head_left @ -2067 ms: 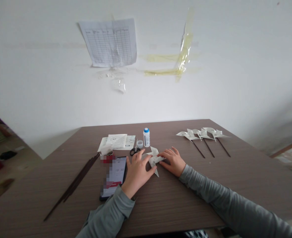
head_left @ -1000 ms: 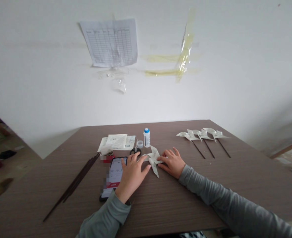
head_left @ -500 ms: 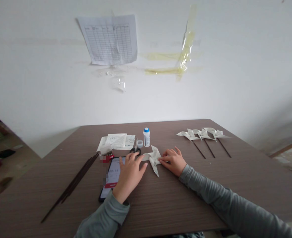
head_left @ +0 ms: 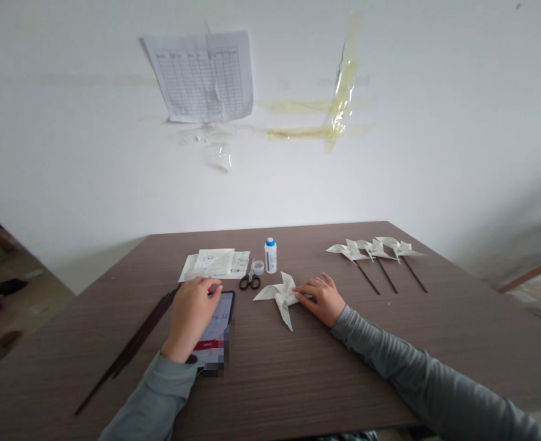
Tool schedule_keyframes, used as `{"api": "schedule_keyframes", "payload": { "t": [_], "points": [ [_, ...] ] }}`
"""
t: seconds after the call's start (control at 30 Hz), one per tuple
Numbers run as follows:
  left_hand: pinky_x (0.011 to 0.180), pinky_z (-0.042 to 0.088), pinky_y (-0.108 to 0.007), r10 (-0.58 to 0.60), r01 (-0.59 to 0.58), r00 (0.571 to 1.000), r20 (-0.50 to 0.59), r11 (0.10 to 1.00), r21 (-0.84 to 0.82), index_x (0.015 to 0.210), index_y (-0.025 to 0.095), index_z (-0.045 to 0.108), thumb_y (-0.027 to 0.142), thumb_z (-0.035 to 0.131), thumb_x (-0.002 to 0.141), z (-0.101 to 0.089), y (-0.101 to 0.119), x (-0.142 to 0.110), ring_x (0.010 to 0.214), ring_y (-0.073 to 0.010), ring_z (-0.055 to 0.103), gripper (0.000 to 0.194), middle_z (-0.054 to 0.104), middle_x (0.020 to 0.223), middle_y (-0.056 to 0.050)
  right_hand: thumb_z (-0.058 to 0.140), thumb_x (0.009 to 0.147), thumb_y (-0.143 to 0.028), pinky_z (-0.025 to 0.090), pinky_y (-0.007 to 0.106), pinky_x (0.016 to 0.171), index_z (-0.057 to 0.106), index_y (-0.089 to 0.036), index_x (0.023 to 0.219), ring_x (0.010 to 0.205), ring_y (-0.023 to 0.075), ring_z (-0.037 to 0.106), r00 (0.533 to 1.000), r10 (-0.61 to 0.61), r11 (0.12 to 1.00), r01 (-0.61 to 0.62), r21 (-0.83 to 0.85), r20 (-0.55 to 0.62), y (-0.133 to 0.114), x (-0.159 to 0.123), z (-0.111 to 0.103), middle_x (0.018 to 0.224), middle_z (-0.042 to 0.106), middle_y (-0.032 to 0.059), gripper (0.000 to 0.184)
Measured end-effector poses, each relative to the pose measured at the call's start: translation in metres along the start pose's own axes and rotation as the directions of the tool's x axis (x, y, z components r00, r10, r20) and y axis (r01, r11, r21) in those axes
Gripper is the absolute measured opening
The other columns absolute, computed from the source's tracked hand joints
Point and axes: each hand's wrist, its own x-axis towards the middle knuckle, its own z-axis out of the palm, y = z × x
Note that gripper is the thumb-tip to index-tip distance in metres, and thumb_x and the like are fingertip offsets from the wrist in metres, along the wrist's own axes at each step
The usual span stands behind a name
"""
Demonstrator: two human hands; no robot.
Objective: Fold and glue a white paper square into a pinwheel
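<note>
A white printed-paper pinwheel (head_left: 285, 297) with pointed blades lies near the middle of the table. My right hand (head_left: 323, 299) grips its right side, fingertips pressed at the folded centre. Further left, my left hand (head_left: 192, 315) hangs over the upper left side of a phone (head_left: 224, 312), thumb and forefinger apart. A small red item (head_left: 210, 291) shows between them, mostly hidden by the hand. Black-handled scissors (head_left: 250, 282) rest between the two hands, beside a small clear cup (head_left: 258, 267). A white bottle with a blue cap (head_left: 271, 255) stands behind the pinwheel.
Dark thin sticks (head_left: 135, 343) lie in a bundle at the left. Paper sheets (head_left: 215, 262) are stacked behind my left hand. At the back right lie three finished pinwheels (head_left: 374, 250) on sticks. A wall (head_left: 298, 190) rises behind the table (head_left: 298, 386).
My left hand has moved left from beside the pinwheel to the small red item, uncovering the scissors and the pinwheel's left blade. My right hand stays on the pinwheel.
</note>
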Motion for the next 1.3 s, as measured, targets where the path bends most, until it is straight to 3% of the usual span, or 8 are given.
{"api": "schedule_keyframes", "payload": {
  "t": [0.13, 0.3, 0.6, 0.93, 1.1, 1.3],
  "points": [
    [0.112, 0.070, -0.047, -0.108, 0.105, 0.994, 0.012, 0.984, 0.146, 0.128, 0.025, 0.105, 0.027, 0.062, 0.119, -0.008, -0.024, 0.010, 0.130, -0.0412, 0.092, 0.044, 0.101, 0.136, -0.017, 0.078, 0.127, -0.036, 0.052, 0.074, 0.147, 0.101, -0.035, 0.142, 0.126, 0.0350, 0.093, 0.997, -0.041, 0.999, 0.043, 0.021, -0.072, 0.009, 0.000, 0.008, 0.124, 0.100, 0.0093, 0.027],
    [0.105, 0.066, -0.045, -0.134, 0.111, 0.987, 0.086, 0.966, 0.234, 0.120, 0.030, 0.107, 0.028, 0.065, 0.119, -0.014, -0.035, 0.019, 0.127, -0.0397, 0.089, 0.042, 0.100, 0.135, -0.016, 0.076, 0.127, -0.036, 0.057, 0.069, 0.143, 0.100, -0.036, 0.139, 0.123, 0.0334, 0.094, 0.989, -0.078, 0.996, 0.081, 0.024, -0.123, 0.018, 0.000, 0.015, 0.123, 0.100, 0.0085, 0.027],
    [0.106, 0.062, -0.048, -0.123, 0.072, 0.979, 0.161, 0.954, 0.292, 0.102, 0.029, 0.106, 0.024, 0.063, 0.118, -0.023, -0.025, 0.026, 0.131, -0.0416, 0.087, 0.047, 0.098, 0.133, -0.017, 0.081, 0.124, -0.031, 0.061, 0.064, 0.137, 0.102, -0.034, 0.135, 0.117, 0.0338, 0.095, 0.989, -0.078, 0.996, 0.084, 0.038, -0.129, 0.021, 0.001, 0.017, 0.118, 0.100, 0.0087, 0.023],
    [0.120, 0.063, -0.057, -0.122, 0.055, 0.973, 0.195, 0.947, 0.318, 0.099, 0.027, 0.104, 0.014, 0.058, 0.113, -0.024, -0.019, 0.032, 0.134, -0.0437, 0.086, 0.050, 0.099, 0.127, -0.019, 0.084, 0.122, -0.028, 0.065, 0.059, 0.131, 0.102, -0.034, 0.130, 0.113, 0.0317, 0.095, 0.981, -0.107, 0.992, 0.115, 0.044, -0.160, 0.023, 0.001, 0.018, 0.117, 0.100, 0.0080, 0.021],
    [0.123, 0.063, -0.057, -0.087, 0.008, 0.974, 0.210, 0.937, 0.348, 0.106, 0.024, 0.104, 0.015, 0.052, 0.119, -0.021, -0.021, 0.034, 0.143, -0.0428, 0.082, 0.054, 0.096, 0.139, -0.022, 0.085, 0.121, -0.027, 0.066, 0.061, 0.132, 0.102, -0.034, 0.131, 0.111, 0.0325, 0.096, 0.983, -0.099, 0.993, 0.108, 0.050, -0.154, 0.024, 0.001, 0.018, 0.115, 0.100, 0.0074, 0.021],
    [0.123, 0.063, -0.055, -0.084, 0.017, 0.973, 0.214, 0.954, 0.298, 0.119, 0.025, 0.105, 0.022, 0.056, 0.123, -0.011, -0.030, 0.037, 0.151, -0.0425, 0.077, 0.049, 0.088, 0.167, -0.021, 0.081, 0.122, -0.028, 0.065, 0.062, 0.132, 0.102, -0.034, 0.131, 0.113, 0.0329, 0.096, 0.985, -0.095, 0.990, 0.109, 0.087, -0.146, 0.025, 0.002, 0.018, 0.118, 0.101, 0.0084, 0.023]
  ]
}}
